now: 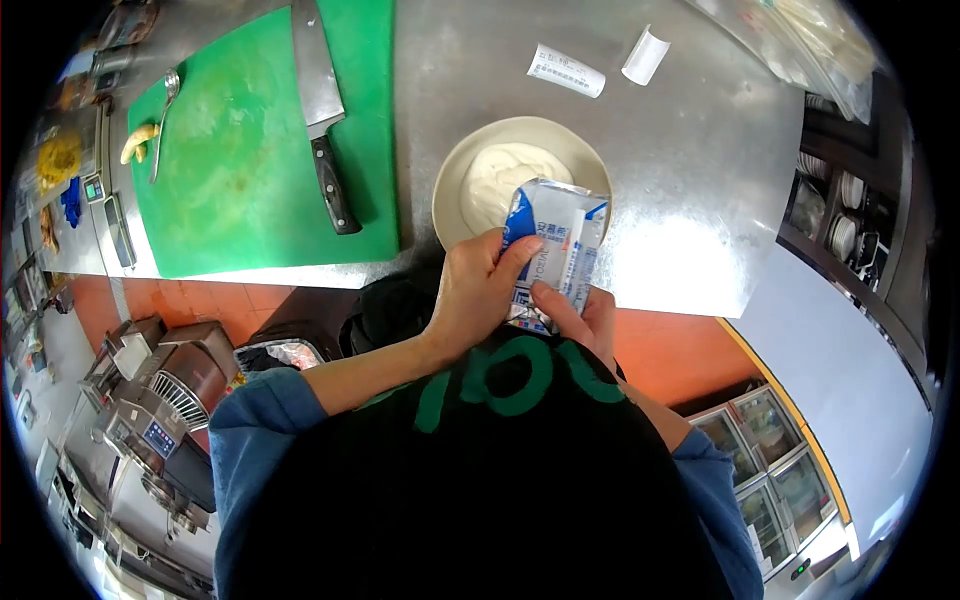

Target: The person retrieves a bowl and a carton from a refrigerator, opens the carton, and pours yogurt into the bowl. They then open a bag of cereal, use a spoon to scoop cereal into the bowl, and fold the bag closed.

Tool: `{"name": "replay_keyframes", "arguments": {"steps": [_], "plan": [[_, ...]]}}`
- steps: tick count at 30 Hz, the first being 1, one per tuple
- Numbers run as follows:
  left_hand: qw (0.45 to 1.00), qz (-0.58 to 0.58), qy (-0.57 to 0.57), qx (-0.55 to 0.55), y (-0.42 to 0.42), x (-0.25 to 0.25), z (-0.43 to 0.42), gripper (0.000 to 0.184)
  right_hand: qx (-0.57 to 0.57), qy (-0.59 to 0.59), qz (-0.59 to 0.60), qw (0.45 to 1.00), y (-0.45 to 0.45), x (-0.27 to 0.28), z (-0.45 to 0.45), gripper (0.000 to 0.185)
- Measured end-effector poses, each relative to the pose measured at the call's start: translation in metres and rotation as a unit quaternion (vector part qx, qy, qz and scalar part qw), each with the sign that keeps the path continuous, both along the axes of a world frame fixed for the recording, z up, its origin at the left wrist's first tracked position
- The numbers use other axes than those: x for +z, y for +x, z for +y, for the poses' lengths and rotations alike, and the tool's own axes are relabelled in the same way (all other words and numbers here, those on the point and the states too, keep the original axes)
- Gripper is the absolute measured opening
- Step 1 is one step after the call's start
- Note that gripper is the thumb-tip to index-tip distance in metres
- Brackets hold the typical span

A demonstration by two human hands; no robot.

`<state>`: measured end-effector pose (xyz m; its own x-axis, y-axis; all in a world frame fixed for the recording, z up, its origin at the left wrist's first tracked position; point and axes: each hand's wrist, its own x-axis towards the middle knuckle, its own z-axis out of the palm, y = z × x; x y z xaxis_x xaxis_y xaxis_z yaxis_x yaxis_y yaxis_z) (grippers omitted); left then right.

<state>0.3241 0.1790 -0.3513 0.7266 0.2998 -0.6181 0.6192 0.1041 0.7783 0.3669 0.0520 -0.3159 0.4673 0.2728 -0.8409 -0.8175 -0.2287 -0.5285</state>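
Observation:
Both hands grip a blue and white printed carton (553, 240), flattened and silvery at its edges. My left hand (478, 280) is closed on its left side, with the thumb pressed across the front. Lower down on the right, my right hand (585, 322) holds the carton's bottom part, thumb on the front. The carton's upper end is tilted over a beige bowl (452, 178). Inside the bowl lies a thick white creamy mass (508, 168). The carton hides the bowl's lower right part, so I cannot see whether anything flows from it.
On the steel table (470, 60), green cutting boards (230, 150) carry a large knife (328, 150), a spoon (165, 115) and yellowish peeled pieces (138, 143). Two curled paper slips (567, 70) lie beyond the bowl. Plastic bags (810, 45) sit at the far right corner.

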Motion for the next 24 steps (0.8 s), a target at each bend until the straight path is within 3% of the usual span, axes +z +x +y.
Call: {"name": "replay_keyframes", "arguments": {"steps": [1, 3, 4, 7, 9, 12, 16, 18, 24], "plan": [[1.0, 0.002, 0.0, 0.0, 0.0, 0.001, 0.0, 0.034, -0.018, 0.008, 0.003, 1.0, -0.001, -0.001, -0.003, 0.02], [0.988, -0.003, -0.15, 0.026, 0.001, 0.001, 0.001, 0.033, -0.039, 0.014, 0.009, 0.999, -0.005, -0.009, -0.014, 0.019], [0.988, -0.004, -0.15, 0.025, 0.0, -0.002, 0.004, 0.033, -0.035, 0.031, 0.008, 0.999, -0.009, -0.02, -0.024, 0.019], [0.97, 0.007, -0.238, -0.048, -0.003, -0.009, 0.014, 0.034, -0.026, 0.035, 0.049, 0.998, -0.011, -0.027, -0.027, 0.02], [0.946, 0.091, -0.312, -0.016, -0.003, -0.01, 0.017, 0.033, 0.054, 0.031, 0.064, 0.996, -0.009, -0.028, -0.028, 0.022], [0.926, 0.092, -0.365, 0.046, -0.004, -0.02, 0.01, 0.028, 0.12, 0.052, 0.089, 0.987, 0.001, -0.017, -0.02, 0.024], [0.958, 0.071, -0.277, 0.026, 0.0, -0.017, 0.006, 0.024, 0.138, 0.028, 0.059, 0.988, -0.005, -0.023, -0.027, 0.026], [0.971, 0.026, -0.226, 0.076, 0.001, -0.016, -0.001, 0.022, 0.065, 0.029, 0.073, 0.995, -0.01, -0.021, -0.026, 0.029], [0.973, 0.072, -0.192, 0.105, 0.005, -0.018, -0.005, 0.03, 0.05, 0.056, 0.047, 0.996, -0.012, -0.016, -0.023, 0.033]]}}
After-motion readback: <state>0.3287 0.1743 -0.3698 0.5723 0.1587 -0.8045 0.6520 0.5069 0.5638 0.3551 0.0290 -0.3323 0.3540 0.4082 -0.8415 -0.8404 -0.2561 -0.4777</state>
